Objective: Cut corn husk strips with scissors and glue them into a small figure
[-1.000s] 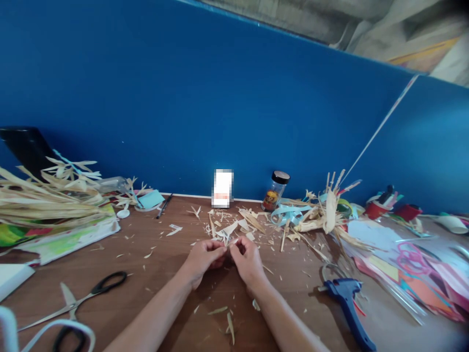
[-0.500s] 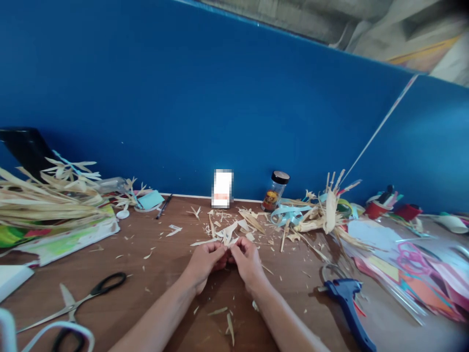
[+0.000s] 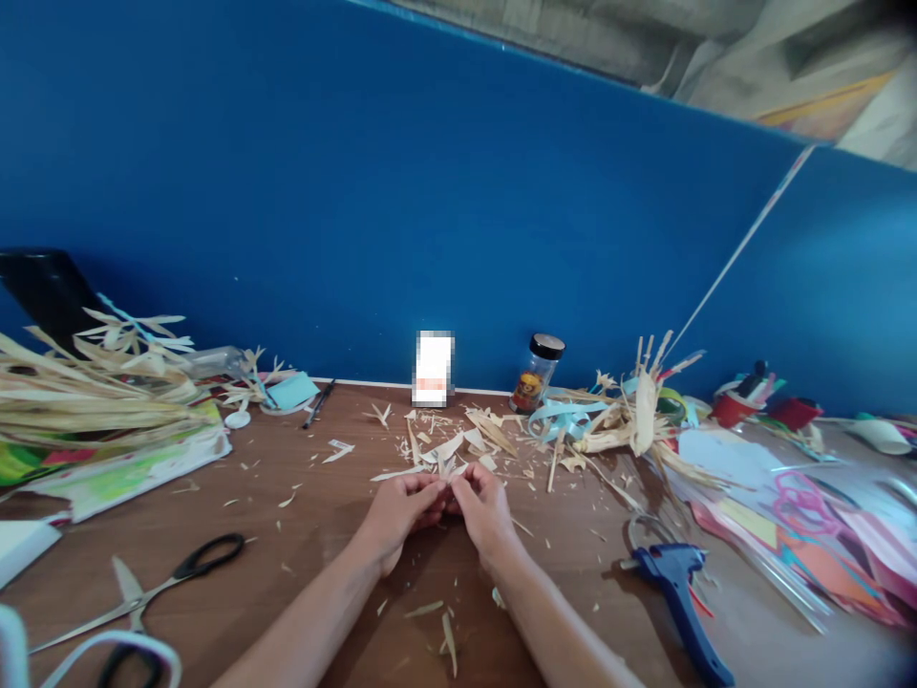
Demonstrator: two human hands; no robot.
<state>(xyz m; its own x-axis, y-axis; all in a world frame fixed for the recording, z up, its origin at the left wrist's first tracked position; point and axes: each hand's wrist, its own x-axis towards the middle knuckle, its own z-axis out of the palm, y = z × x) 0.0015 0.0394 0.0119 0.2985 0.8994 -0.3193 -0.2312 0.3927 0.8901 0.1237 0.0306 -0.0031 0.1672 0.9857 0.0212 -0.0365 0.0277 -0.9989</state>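
My left hand (image 3: 407,514) and my right hand (image 3: 481,506) meet above the middle of the brown table, thumbs and fingertips nearly touching. Between them they pinch a small piece of dried corn husk (image 3: 445,466), whose pale pointed strips fan out beyond my fingertips. Its lower end is hidden by my fingers. Just past my hands lie loose husk scraps (image 3: 494,430) and fine shavings. More husk slivers (image 3: 449,642) rest between my forearms.
Scissors (image 3: 136,604) lie spread at left, below a heap of husk strips (image 3: 93,382). A lidded jar (image 3: 537,373) and a blurred-out bright rectangle (image 3: 433,368) stand near the blue partition (image 3: 430,172). At right are a blue glue gun (image 3: 677,583), light-blue ribbon (image 3: 565,419) and coloured paper (image 3: 831,564).
The view has shifted very slightly. Both hands hold the same pinch on the husk piece, with no clear movement.
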